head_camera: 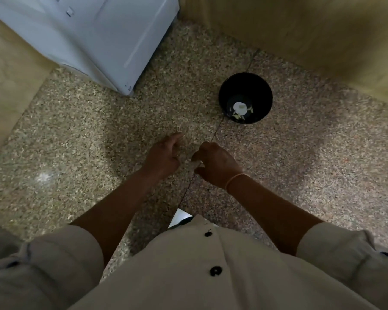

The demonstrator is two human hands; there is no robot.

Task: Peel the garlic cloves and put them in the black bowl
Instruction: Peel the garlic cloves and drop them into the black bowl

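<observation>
We stand over a speckled stone floor (76, 130), with a white appliance (87, 36) at the upper left and our pale buttoned shirt (211, 265) filling the bottom of the view. The black bowl (224, 92) sits on the floor ahead and to the right, well apart from both hands, and at its bottom lie a pale round piece (240, 106) and a few pale scraps, probably garlic, though we cannot tell peeled cloves from skins. Our left hand (164, 155) hangs over the floor with a loose grip, fingers slack and nothing visible in them. Our right hand (215, 164), just beside it and wearing a thin wristband (235, 179), has its fingers curled under. The blur keeps us from telling whether that grip holds a clove. No unpeeled garlic shows anywhere outside the bowl. We judge we are between cloves, or working one hidden in the right fingers. If so, the next move calls for stripping its skin with both hands and reaching forward and right to drop it in the bowl.
</observation>
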